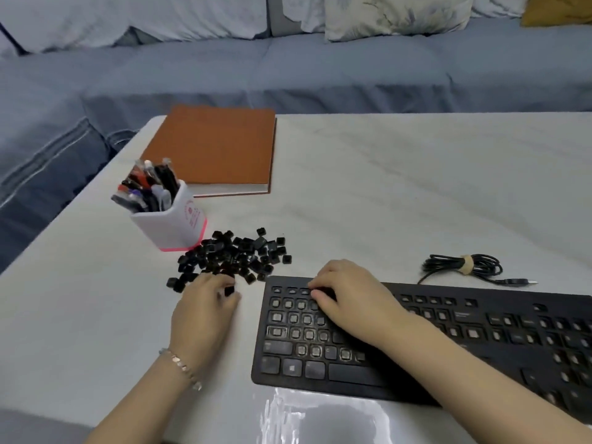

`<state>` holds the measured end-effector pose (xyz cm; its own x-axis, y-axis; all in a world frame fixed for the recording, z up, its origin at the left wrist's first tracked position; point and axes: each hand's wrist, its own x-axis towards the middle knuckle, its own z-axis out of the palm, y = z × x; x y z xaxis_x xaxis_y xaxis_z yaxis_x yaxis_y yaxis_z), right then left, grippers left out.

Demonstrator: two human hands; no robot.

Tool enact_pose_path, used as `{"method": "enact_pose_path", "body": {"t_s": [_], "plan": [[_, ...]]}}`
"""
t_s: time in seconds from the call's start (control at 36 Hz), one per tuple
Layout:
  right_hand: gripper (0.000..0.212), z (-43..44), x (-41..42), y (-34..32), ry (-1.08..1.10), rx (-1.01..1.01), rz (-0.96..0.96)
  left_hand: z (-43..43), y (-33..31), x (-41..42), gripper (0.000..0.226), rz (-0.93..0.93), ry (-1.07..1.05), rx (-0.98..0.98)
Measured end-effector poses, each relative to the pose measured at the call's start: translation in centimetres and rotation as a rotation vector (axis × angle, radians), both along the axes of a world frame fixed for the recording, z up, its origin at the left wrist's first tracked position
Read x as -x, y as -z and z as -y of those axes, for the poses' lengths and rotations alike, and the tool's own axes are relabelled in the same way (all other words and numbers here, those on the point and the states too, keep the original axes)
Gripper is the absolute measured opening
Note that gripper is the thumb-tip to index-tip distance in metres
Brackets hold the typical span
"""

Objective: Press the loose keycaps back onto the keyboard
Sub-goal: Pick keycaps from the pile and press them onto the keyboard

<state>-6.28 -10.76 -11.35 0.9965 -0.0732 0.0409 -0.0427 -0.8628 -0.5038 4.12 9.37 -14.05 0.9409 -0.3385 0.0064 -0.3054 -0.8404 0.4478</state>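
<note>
Most sockets on the keyboard (480,318) stand bare; only a few bottom-left keys look seated; the loose keycaps (237,254) lie heaped just left of it. My left hand (205,312) pinches one keycap (229,290) at the heap's near edge; my right hand (349,299) rests bent-fingered on the top-left rows; whether it holds anything I cannot tell.

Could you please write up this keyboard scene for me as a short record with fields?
left hand: at the near edge of the loose keycaps, pinching one keycap
right hand: fingertips down on the keyboard's upper-left rows; what lies under them is hidden
keyboard: black, most sockets bare, bottom row capped at left
pen holder: white, full of pens, beside the loose keycaps
notebook: brown, closed, behind the pen holder
cable: coiled, tied, beyond the keyboard
table: white
</note>
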Motion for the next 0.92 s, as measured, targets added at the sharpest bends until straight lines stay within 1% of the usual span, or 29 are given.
{"method": "enact_pose_path", "body": {"t_s": [0.11, 0.19, 0.28, 0.33, 0.39, 0.44, 0.47, 0.53, 0.58, 0.64, 0.69, 0.75, 0.83, 0.92], "plan": [[0.025, -2.4, -3.2, 0.0, -0.009, 0.013, -0.039, -0.7, 0.6, -0.3, 0.002, 0.019, 0.059, 0.032], [0.024, -4.0, -5.6, 0.3, 0.014, 0.025, -0.072, -1.3, 0.9, -0.4, 0.01, -0.003, 0.036, 0.097], [0.028, -5.4, -7.5, 0.7, 0.032, 0.072, -0.144, -1.8, 0.5, -0.4, 0.01, -0.081, -0.07, 0.302], [0.028, -6.1, -8.4, 1.0, 0.048, 0.105, -0.186, -2.0, -0.1, -0.5, 0.008, -0.242, -0.212, 0.538], [0.022, -6.6, -9.0, 1.4, 0.079, 0.109, -0.215, -2.2, -1.0, -0.4, 0.005, -0.519, -0.371, 0.856], [0.019, -7.0, -9.3, 1.8, 0.116, 0.094, -0.234, -2.4, -1.9, -0.3, 0.009, -0.764, -0.463, 1.07], [0.019, -7.1, -9.4, 2.0, 0.132, 0.091, -0.234, -2.6, -2.2, -0.2, 0.013, -0.837, -0.473, 1.139], [0.018, -7.2, -9.5, 2.4, 0.144, 0.098, -0.217, -2.9, -2.8, -0.1, 0.023, -0.927, -0.439, 1.246], [0.019, -7.1, -9.5, 2.6, 0.137, 0.102, -0.196, -3.0, -3.2, 0.0, 0.029, -0.963, -0.406, 1.299], [0.02, -7.0, -9.2, 2.6, 0.137, 0.074, -0.178, -3.1, -3.4, 0.2, 0.03, -0.97, -0.402, 1.332], [0.021, -6.6, -8.8, 2.5, 0.143, -0.004, -0.129, -3.0, -3.7, 0.4, 0.03, -0.96, -0.395, 1.345], [0.018, -6.0, -8.2, 2.1, 0.155, -0.152, -0.04, -2.9, -3.8, 0.5, 0.03, -0.948, -0.366, 1.341], [0.011, -5.3, -6.5, 1.0, 0.208, -0.472, 0.053, -2.7, -4.0, 0.8, 0.029, -0.922, -0.315, 1.32], [0.021, -4.6, -4.6, -0.1, 0.277, -0.793, 0.077, -2.4, -3.9, 1.2, 0.027, -0.905, -0.288, 1.302]]}}
